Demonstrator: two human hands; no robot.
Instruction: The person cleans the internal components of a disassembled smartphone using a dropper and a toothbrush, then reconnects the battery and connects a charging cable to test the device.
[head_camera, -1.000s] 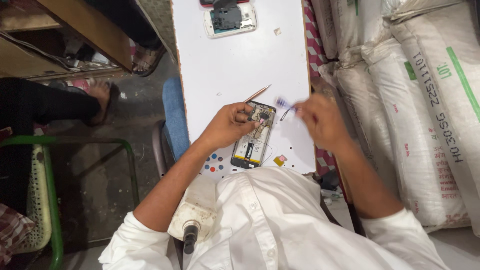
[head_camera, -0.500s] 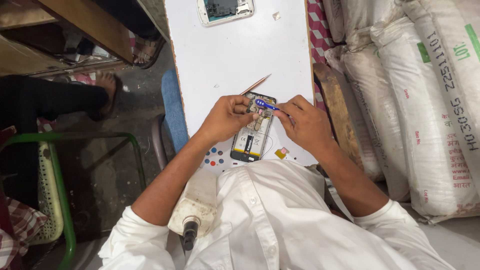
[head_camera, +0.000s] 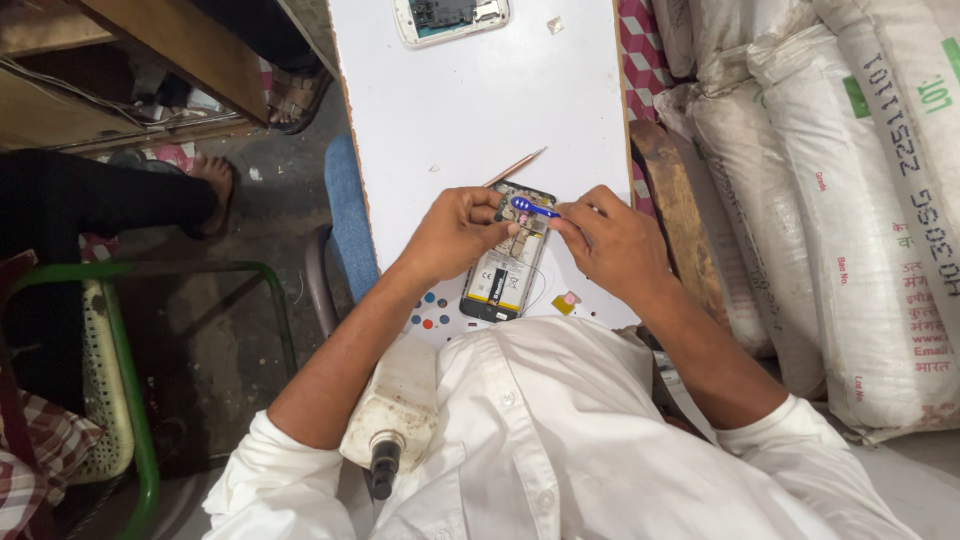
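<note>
An opened phone (head_camera: 505, 270) with its back cover off and battery showing lies on the white table (head_camera: 470, 110). My left hand (head_camera: 455, 232) grips the phone's upper left edge and steadies it. My right hand (head_camera: 612, 243) holds a small blue-handled tool (head_camera: 533, 208) whose tip rests over the phone's upper part. A thin copper-coloured stick (head_camera: 515, 167) lies on the table just behind the phone, pointing away to the right.
A second opened phone (head_camera: 450, 18) lies at the table's far end. Small coloured dots (head_camera: 432, 310) and a yellow piece (head_camera: 564, 303) sit near the front edge. White sacks (head_camera: 850, 180) stack at the right. Another person's feet (head_camera: 215, 175) and a green chair (head_camera: 120, 380) are at left.
My right hand moved left from beside the phone and brought the blue tool onto the phone's upper part. The left hand kept its hold on the phone.
</note>
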